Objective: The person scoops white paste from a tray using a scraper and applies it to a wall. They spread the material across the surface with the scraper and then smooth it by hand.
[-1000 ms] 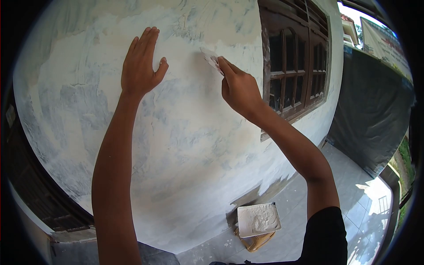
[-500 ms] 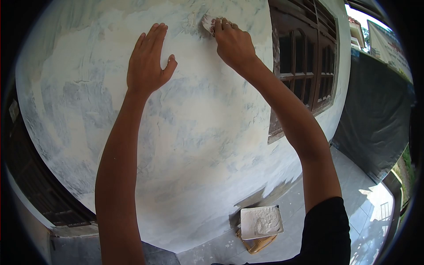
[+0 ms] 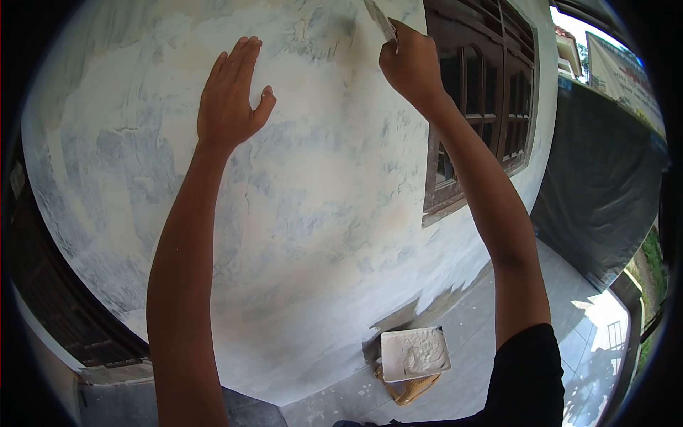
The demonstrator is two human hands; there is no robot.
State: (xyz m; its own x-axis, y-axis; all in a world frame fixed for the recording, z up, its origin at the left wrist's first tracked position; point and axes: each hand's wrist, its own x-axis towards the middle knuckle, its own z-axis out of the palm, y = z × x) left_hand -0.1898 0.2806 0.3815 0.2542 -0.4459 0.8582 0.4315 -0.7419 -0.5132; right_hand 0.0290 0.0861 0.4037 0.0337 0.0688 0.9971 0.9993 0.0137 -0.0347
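Flat against the patchy white and grey wall [image 3: 306,185], my left hand [image 3: 230,96] rests with its fingers stretched up and its thumb apart; it holds nothing. Higher and to the right, beside the window frame, my right hand [image 3: 415,64] is closed round a putty knife [image 3: 381,21]. The blade points up and left and is seen nearly edge-on near the wall. Its upper end reaches the top of the view. Most of the handle is hidden in my fingers.
A brown wooden window [image 3: 480,92] is set in the wall at the right. Below, on the tiled floor [image 3: 462,356], a tray of white paste [image 3: 416,354] sits on a yellow-brown object [image 3: 409,391]. A dark sheet [image 3: 605,185] hangs at the far right.
My right hand has moved right, towards the window, and turned, so the blade now shows edge-on. My left hand stays on the wall. The view has shifted slightly.
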